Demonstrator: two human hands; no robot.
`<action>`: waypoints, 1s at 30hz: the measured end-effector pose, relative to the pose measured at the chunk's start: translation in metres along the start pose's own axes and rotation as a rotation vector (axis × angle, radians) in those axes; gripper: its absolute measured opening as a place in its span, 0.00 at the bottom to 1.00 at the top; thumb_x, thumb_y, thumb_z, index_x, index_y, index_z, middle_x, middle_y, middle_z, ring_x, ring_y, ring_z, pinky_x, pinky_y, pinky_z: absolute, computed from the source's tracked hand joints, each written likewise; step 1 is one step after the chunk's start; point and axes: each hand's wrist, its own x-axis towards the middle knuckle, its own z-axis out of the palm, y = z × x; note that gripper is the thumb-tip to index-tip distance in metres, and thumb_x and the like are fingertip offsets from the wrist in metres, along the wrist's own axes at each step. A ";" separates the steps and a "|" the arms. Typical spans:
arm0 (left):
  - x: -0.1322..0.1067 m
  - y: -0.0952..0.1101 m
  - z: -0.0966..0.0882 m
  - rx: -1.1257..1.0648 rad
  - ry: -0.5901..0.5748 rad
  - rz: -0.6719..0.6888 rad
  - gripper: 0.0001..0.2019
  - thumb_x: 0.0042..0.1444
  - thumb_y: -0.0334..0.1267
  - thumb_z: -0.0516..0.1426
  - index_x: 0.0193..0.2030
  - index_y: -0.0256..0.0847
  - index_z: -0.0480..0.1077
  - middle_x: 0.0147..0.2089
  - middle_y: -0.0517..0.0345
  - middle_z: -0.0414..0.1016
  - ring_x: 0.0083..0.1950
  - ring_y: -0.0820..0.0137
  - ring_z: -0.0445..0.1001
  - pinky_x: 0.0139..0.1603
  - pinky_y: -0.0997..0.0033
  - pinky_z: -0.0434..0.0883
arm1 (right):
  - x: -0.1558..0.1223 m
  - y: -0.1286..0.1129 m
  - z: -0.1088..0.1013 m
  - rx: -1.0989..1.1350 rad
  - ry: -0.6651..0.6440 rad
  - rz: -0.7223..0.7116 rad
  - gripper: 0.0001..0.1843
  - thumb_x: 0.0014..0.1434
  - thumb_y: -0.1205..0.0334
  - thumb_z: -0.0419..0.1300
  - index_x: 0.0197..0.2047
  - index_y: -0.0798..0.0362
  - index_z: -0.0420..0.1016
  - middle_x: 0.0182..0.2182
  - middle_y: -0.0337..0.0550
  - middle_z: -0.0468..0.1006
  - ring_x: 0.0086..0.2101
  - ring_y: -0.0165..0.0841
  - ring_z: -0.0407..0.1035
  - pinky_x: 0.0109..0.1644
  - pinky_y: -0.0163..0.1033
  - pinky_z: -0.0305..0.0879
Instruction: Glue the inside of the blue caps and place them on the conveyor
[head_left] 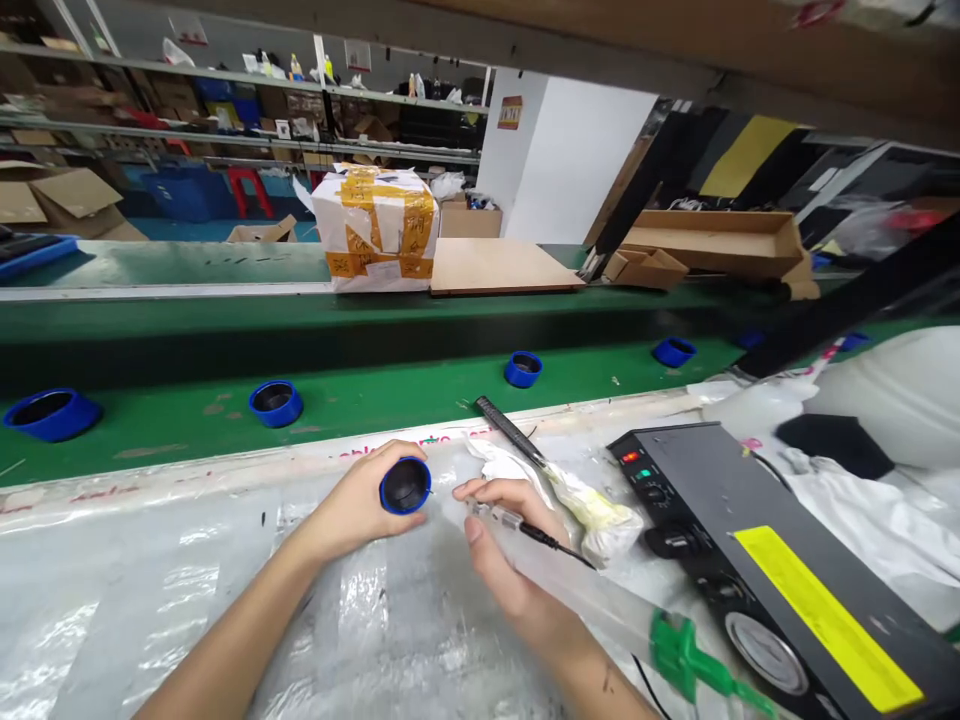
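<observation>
My left hand (358, 502) is wrapped round a blue-rimmed round cup (406, 487) with a dark inside, its opening tilted towards me. To the right, my right hand (521, 570) grips a clear dispensing syringe (589, 590) like a pen. A green cap (679, 650) and hose close the syringe's rear end. The front of the syringe points at the cup but stands a little apart from it; a fine tip is hard to make out. A black cable runs from near my right fingers. Both hands are over the plastic-covered bench (405, 640).
Several more blue cups, one nearest the middle (523, 369), sit on the green conveyor belt (405, 400). A dispenser controller (750, 540) with a gauge stands at right. Behind my right hand lies a black-handled tool (510, 430). A taped box (379, 228) stands beyond the belt.
</observation>
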 end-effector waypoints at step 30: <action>-0.001 0.003 0.002 -0.008 -0.001 0.031 0.21 0.50 0.33 0.66 0.52 0.44 0.70 0.53 0.56 0.75 0.54 0.62 0.76 0.54 0.64 0.72 | -0.001 -0.001 -0.002 -0.145 -0.177 -0.014 0.11 0.61 0.68 0.64 0.45 0.45 0.73 0.41 0.39 0.87 0.39 0.35 0.83 0.33 0.32 0.75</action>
